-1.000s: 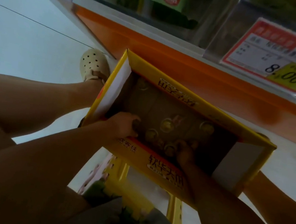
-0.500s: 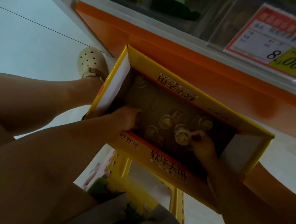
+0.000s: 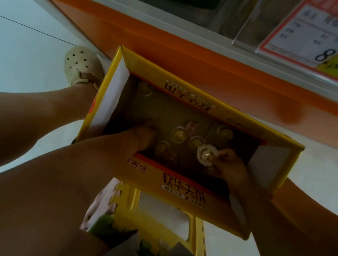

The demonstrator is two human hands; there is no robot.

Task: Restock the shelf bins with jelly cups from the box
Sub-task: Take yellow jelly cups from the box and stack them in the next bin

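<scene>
- Head view, the only feed I have: the yellow box (image 3: 157, 178) sits open in the middle of the frame, just below the orange shelf edge (image 3: 195, 51), with a yellow stool (image 3: 152, 218) under its near side.
- The right hand (image 3: 230, 168), at the lower right inside the box, is clamped on one jelly cup (image 3: 207, 154), pinched at its rim with the pale lid turned towards the camera.
- What has changed: a second ago this hand lay low among the cups by the near wall, with nothing plainly in it. Half a second ago its fingers had closed on a cup, and now that cup sits clear in the fingertips — I read the pick as made.
- The left hand (image 3: 141, 135) has stayed at the left-centre of the box, fingers pointing down at the box floor. It is too dark there for me to tell whether it is holding anything or just resting.
- The loose cups (image 3: 179, 134) lie in a small cluster mid-box, with one more in the far left corner. Only a handful are left, so I judge the box close to empty.
- The held cup is inside the box walls — not yet delivered. The clear shelf bin (image 3: 254, 14) is at the upper right beside the price tag (image 3: 325, 45), so the next move is a lift up over the far wall.
</scene>
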